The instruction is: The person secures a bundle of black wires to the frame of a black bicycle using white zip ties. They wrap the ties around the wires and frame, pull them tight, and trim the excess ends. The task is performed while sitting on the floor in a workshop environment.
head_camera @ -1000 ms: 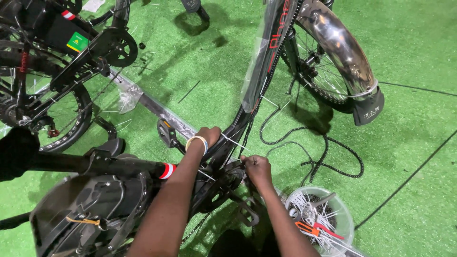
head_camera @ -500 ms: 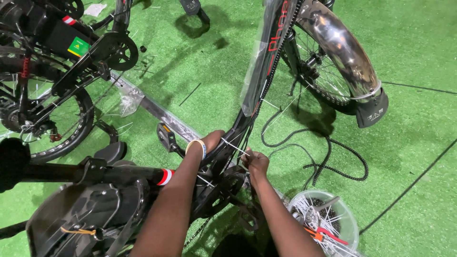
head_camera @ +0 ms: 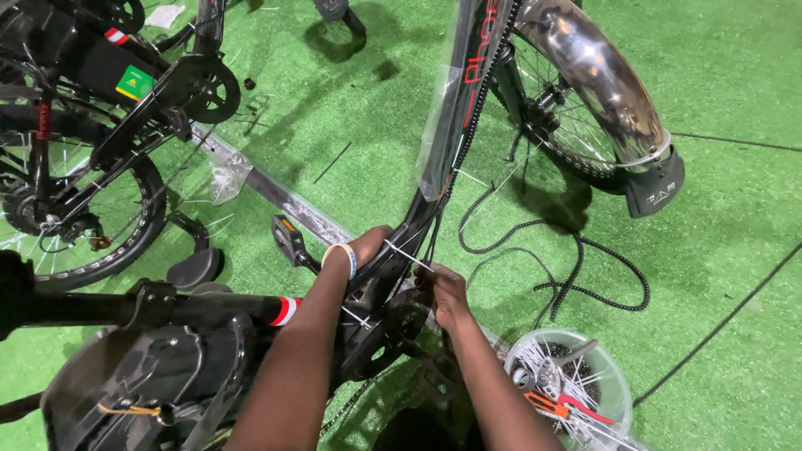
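My left hand (head_camera: 368, 250) stays clamped on the bike frame (head_camera: 434, 179); my right hand (head_camera: 443, 292) still pinches the white zip tie (head_camera: 405, 253), positions unchanged.

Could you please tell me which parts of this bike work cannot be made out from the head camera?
- Left hand fingers: wrapped behind the black frame tube, so the grip is hidden.
- White zip tie: too thin to tell whether it is closed.
- Right hand fingertips: lost in the dark among the cables.
- Clear tub contents: partly cut off by the bottom edge.
- Rear bike parts at bottom left: cut off by the edge.
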